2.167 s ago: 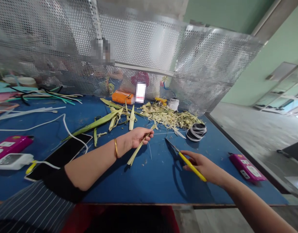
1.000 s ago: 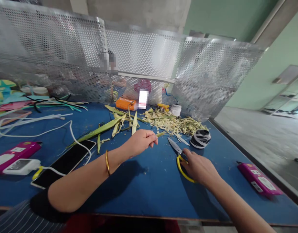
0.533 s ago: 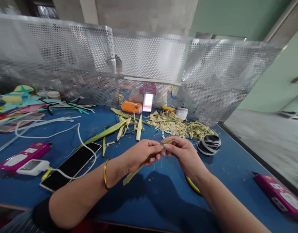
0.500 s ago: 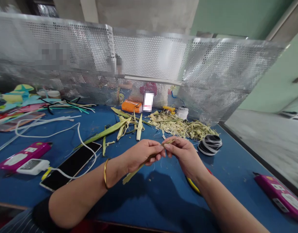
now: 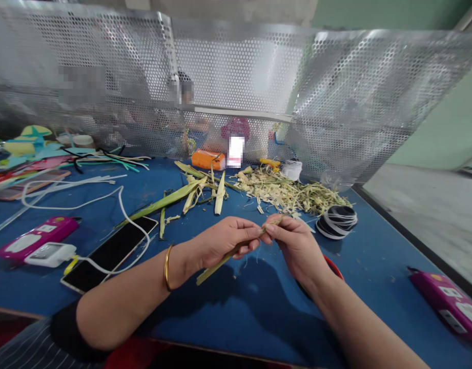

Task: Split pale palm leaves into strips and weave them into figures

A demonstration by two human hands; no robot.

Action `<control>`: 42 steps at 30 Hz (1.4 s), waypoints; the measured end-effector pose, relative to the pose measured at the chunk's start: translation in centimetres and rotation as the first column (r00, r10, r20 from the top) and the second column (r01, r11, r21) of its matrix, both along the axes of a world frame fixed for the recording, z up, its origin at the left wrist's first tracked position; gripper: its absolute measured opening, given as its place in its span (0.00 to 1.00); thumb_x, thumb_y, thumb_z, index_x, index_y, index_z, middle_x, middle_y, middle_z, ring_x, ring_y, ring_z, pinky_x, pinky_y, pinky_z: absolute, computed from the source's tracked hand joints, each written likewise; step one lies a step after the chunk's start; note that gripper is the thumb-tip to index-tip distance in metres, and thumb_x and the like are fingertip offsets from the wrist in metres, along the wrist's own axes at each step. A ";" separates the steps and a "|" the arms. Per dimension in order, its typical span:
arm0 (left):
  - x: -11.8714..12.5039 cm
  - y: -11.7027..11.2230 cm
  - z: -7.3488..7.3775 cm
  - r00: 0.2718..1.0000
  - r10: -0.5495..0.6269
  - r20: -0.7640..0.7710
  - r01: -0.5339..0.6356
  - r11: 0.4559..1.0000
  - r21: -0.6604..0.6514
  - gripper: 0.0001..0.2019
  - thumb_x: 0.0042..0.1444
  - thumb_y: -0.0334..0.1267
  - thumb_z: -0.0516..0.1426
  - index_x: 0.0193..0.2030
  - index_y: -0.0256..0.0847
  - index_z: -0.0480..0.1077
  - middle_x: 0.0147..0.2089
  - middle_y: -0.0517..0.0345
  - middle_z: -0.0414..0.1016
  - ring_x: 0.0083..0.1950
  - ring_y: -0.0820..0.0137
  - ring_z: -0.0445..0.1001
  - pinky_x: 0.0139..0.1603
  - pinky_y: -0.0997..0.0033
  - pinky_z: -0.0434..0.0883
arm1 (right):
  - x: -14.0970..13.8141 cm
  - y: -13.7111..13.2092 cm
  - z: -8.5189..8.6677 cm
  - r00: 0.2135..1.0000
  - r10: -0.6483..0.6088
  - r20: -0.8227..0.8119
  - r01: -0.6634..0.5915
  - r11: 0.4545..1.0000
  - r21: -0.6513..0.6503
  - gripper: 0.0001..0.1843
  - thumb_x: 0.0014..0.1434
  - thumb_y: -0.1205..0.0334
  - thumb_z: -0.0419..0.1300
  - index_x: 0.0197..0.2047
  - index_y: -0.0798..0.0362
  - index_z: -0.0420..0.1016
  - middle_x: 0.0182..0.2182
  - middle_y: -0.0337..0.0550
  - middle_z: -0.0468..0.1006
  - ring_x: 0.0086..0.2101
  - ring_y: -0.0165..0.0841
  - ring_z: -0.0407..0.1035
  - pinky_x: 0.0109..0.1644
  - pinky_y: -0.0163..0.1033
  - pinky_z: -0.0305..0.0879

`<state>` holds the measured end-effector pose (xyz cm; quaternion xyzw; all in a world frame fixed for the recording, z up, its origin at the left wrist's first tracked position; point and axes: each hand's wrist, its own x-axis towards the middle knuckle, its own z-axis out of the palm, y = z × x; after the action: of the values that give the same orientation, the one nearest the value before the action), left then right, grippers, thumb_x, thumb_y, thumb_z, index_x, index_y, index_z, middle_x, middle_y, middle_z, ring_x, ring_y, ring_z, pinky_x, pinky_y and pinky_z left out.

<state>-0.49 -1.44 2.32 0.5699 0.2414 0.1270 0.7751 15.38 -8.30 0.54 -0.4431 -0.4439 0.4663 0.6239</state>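
A narrow, dull green-brown leaf strip [image 5: 209,272] runs through both hands above the blue table. My left hand [image 5: 231,238] is closed around it, thumb and fingers pinching near its upper end, while its wider tail hangs down to the left. Close beside it, my right hand [image 5: 291,240] pinches the tip between thumb and fingertips. Beyond the hands lie longer green leaves [image 5: 166,200] and a heap of pale leaf scraps [image 5: 274,192]. A black-and-white spool [image 5: 336,222] stands right of my right hand. Under the right wrist a red curved object [image 5: 333,267] shows only in part.
A phone [image 5: 113,253] with a white cable lies left, beside a purple power strip [image 5: 39,237]; another purple power strip [image 5: 447,302] lies right. An orange packet [image 5: 207,159] sits before a perforated metal screen [image 5: 239,66]. A person shows behind it.
The view has tipped down slightly. Both hands keep their pinch on the leaf strip, with the right hand shifted slightly to the right.
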 end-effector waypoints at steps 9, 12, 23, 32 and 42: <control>0.0 0.3 0.2 0.993 0.119 -0.022 -0.120 0.992 -0.048 0.10 0.57 0.40 0.58 0.30 0.35 0.72 0.23 0.64 0.65 0.20 0.82 0.56 0.20 0.77 0.51 | 0.2 0.2 -0.1 0.991 0.086 0.100 -0.083 0.996 -0.033 0.10 0.54 0.54 0.65 0.35 0.52 0.78 0.33 0.40 0.78 0.40 0.33 0.70 0.51 0.40 0.63; -0.1 0.5 0.2 0.988 0.151 -0.038 -0.152 0.988 -0.035 0.09 0.56 0.37 0.58 0.28 0.34 0.71 0.24 0.61 0.68 0.21 0.81 0.60 0.23 0.78 0.55 | 0.2 0.1 0.0 0.951 0.302 0.066 -0.290 0.946 -0.149 0.12 0.57 0.52 0.62 0.37 0.52 0.78 0.34 0.41 0.78 0.36 0.31 0.71 0.47 0.39 0.66; -0.1 1.2 -0.6 0.966 0.253 -0.044 -0.255 0.966 -0.037 0.10 0.57 0.39 0.57 0.36 0.36 0.77 0.27 0.62 0.67 0.21 0.81 0.58 0.22 0.76 0.53 | 1.3 0.5 -0.1 0.968 -0.087 0.234 0.109 0.991 -0.083 0.10 0.48 0.55 0.67 0.26 0.53 0.77 0.20 0.37 0.73 0.20 0.27 0.64 0.29 0.36 0.63; -0.2 0.7 0.0 0.976 0.166 -0.139 -0.165 0.986 0.022 0.11 0.57 0.41 0.57 0.33 0.35 0.75 0.24 0.63 0.64 0.21 0.80 0.58 0.22 0.76 0.53 | 2.2 0.4 -0.2 0.897 -0.268 0.351 0.272 0.962 0.041 0.12 0.56 0.54 0.61 0.28 0.52 0.71 0.22 0.36 0.69 0.24 0.29 0.63 0.31 0.35 0.60; -0.3 1.1 0.0 0.957 0.216 -0.192 -0.156 0.945 0.287 0.12 0.59 0.41 0.53 0.30 0.37 0.72 0.23 0.63 0.63 0.22 0.77 0.57 0.23 0.75 0.52 | 2.1 0.3 0.1 0.793 -0.388 0.470 0.370 0.919 0.133 0.13 0.58 0.53 0.58 0.27 0.51 0.69 0.19 0.35 0.67 0.22 0.30 0.62 0.28 0.35 0.59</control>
<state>-0.83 -0.38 2.34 0.6550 0.3596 0.1673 0.6432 17.46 -7.96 0.60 -0.6151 -0.4966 0.1973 0.5797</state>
